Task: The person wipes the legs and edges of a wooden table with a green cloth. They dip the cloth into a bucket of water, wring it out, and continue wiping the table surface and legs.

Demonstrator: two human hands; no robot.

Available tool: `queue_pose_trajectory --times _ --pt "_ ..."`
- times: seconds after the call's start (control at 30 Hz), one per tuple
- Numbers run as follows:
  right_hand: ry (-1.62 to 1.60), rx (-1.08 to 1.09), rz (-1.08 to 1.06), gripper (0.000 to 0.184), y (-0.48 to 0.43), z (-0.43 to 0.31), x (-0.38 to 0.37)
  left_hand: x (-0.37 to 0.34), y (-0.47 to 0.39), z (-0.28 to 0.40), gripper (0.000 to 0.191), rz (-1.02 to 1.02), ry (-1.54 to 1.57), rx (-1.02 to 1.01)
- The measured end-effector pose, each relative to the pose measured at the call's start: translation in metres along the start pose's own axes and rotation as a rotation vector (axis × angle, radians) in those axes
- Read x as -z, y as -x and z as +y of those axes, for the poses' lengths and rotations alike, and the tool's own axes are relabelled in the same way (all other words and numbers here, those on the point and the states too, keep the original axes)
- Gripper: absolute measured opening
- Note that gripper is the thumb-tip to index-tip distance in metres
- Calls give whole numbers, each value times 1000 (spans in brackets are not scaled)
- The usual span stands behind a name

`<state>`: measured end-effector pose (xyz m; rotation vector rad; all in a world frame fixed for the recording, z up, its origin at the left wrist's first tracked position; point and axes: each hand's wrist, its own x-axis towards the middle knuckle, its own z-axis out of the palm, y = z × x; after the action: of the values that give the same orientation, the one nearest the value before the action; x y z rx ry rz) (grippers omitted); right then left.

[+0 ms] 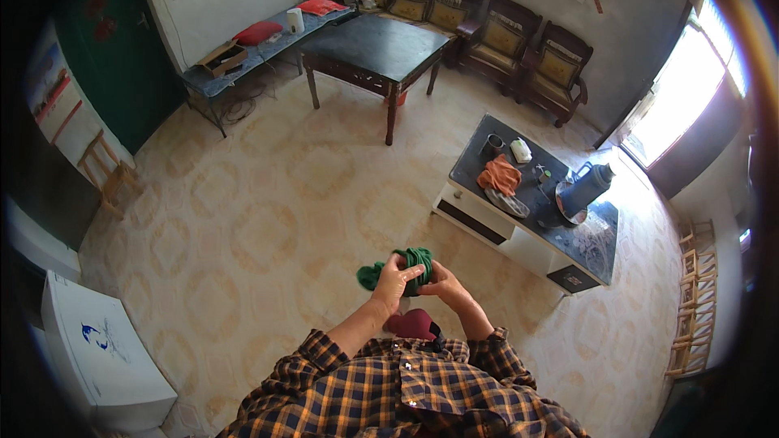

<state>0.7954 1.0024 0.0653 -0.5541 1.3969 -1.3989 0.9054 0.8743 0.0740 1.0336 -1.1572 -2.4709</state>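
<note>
A bunched green cloth (419,255) is held between my two hands in front of my checked shirt, above the tiled floor. My left hand (395,280) has its fingers and thumb on the near left side of the cloth, and a loose end of it sticks out to the left. My right hand (443,285) grips the right side of the bundle, fingers partly hidden behind it. Both hands look wet. Below them a dark red shoe (411,323) shows at the shirt's hem.
To the right stands a low cabinet (551,243) bearing an orange cloth (500,175), a mug (494,142) and a blue thermos (587,187) on a tray. Farther off are a square table (377,45) and wooden armchairs (505,36). A white chest (106,340) stands at the lower left.
</note>
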Motion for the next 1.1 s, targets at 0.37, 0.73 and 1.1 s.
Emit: queue_pose_trajectory --times 0.37,0.73,1.1 --pt "-414 185 147 31 -30 -19 73 48 -55 21 23 204 -12 -178" --pt "-238 586 -344 46 -174 12 82 148 -149 -4 40 57 178 -912" --pt "-43 482 -117 53 -349 37 120 199 -328 32 43 -128 89 -569"
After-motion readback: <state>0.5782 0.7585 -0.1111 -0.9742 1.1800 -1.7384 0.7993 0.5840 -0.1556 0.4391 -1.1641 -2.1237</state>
